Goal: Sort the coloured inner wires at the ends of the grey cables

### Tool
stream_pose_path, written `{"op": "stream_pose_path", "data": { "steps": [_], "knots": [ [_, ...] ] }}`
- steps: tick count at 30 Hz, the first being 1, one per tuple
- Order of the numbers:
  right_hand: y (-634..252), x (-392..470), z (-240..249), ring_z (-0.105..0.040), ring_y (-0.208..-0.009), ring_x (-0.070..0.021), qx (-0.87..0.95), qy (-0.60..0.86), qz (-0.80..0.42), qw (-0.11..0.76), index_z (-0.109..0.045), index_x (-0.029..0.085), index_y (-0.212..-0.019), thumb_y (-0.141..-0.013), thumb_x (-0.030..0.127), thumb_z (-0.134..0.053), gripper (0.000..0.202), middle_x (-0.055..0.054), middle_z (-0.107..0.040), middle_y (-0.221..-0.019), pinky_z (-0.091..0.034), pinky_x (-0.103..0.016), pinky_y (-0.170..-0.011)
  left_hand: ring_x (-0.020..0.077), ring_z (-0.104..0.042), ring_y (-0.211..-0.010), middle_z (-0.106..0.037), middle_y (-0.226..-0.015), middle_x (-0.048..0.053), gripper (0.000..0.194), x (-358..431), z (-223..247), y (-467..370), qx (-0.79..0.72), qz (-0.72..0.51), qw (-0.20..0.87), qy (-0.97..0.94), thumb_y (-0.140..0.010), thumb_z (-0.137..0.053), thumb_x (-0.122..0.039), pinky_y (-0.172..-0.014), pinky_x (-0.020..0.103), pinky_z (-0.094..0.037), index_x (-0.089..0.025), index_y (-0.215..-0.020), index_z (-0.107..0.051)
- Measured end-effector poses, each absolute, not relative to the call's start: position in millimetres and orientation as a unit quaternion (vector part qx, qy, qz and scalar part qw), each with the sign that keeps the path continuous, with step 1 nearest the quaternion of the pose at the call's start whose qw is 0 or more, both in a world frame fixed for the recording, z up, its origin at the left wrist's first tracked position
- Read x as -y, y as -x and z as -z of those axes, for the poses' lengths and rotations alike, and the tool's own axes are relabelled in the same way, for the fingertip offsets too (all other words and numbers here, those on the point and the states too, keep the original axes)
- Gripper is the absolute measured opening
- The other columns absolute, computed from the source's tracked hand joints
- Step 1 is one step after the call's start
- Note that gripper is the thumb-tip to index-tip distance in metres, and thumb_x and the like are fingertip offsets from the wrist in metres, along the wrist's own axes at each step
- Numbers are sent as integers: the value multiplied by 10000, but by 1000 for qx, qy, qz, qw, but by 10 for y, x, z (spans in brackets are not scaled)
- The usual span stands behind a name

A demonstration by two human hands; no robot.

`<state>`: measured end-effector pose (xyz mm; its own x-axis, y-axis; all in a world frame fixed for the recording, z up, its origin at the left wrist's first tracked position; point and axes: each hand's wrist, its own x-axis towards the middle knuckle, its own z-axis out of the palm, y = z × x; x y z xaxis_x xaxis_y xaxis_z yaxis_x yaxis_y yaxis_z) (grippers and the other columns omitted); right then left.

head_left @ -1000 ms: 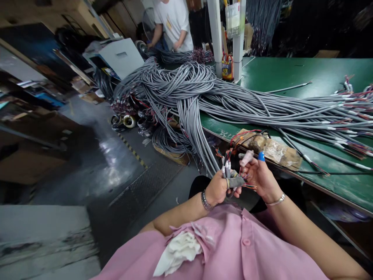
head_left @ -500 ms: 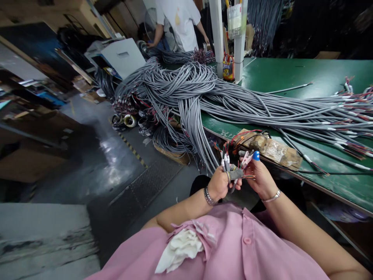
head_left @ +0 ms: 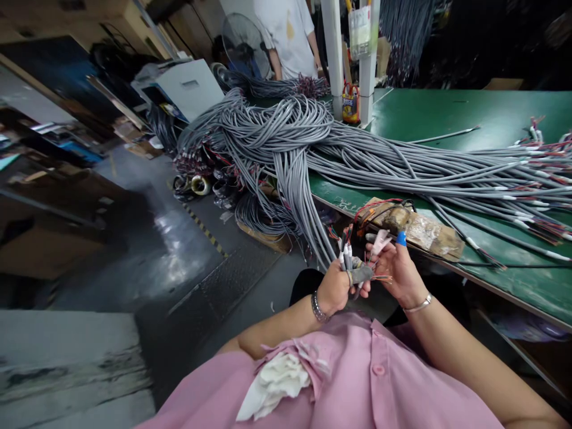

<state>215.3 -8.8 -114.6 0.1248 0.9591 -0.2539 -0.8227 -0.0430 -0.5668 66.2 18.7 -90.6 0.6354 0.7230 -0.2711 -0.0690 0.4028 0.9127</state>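
Observation:
My left hand is closed round several grey cables, whose white-sleeved, stripped ends stick up above the fist. A worn grey cover wraps its thumb. Thin coloured wires point from that thumb towards my right hand. A small pink-handled tool rests in the fingers of my right hand; its exact kind is unclear. A blue cover sits on the right thumb, raised beside the tool. The two hands are close together at the bench edge.
A large heap of grey cables lies over the green bench and hangs off its edge. A wooden block with tape and wires sits by the hands. A person stands behind, near a fan.
My right hand has shifted slightly right, its thumb now apart from the pink-handled tool, which has turned. My left hand still grips the cables. The person behind has moved right.

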Motion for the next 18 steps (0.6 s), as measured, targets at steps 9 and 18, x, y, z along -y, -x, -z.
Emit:
{"op": "stream_pose_path", "data": {
  "steps": [9, 18],
  "knots": [
    [-2141, 107, 1153, -494, -575, -120, 165, 379, -553, 723, -673, 192, -837, -809, 500, -632, 312, -10, -620, -711, -428, -255, -539, 96, -545, -416, -603, -533, 27, 362, -133, 860, -693, -356, -325, 736, -475, -707, -702, -450, -376, 192, -265, -128, -609, -571],
    [-2120, -28, 1211, -562, -582, -153, 114, 344, -614, 701, -665, 214, -785, -701, 657, -653, 452, -31, -667, -744, -460, -301, -540, 101, -551, -414, -600, -525, 21, 339, -176, 934, -788, -374, -333, 738, -453, -683, -709, -439, -367, 193, -246, -128, -621, -587]
  ]
}}
